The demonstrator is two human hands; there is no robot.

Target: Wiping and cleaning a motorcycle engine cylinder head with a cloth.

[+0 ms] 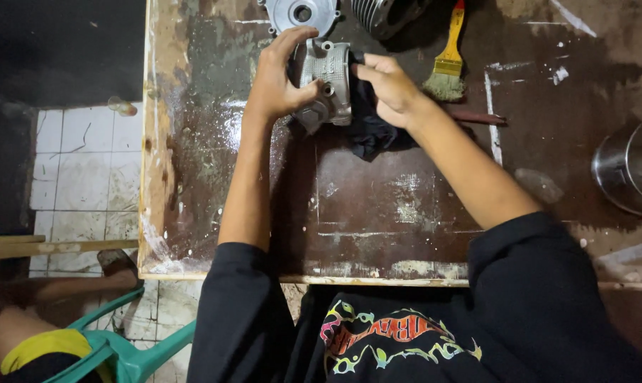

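Fingers (292, 50) grip engine casting (326, 84); rag (370, 128), brush (447, 60) beside

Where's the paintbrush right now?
In the head view, the yellow-handled paintbrush lies at the table's far edge, just right of the right hand and the dark rag.

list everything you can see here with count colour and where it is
metal engine part: 1, silver-grey, top centre of table, held in both hands
dark cloth: 1, black, under and right of the part
round metal cover: 1, silver, top edge
finned cylinder: 1, grey, top edge
paintbrush: 1, yellow handle, right of the hands
metal bowl: 1, silver, right edge
table: 1, worn brown
plastic chair: 1, green, bottom left on tiled floor
left hand: grips the part's left side
right hand: on the cloth at the part's right side
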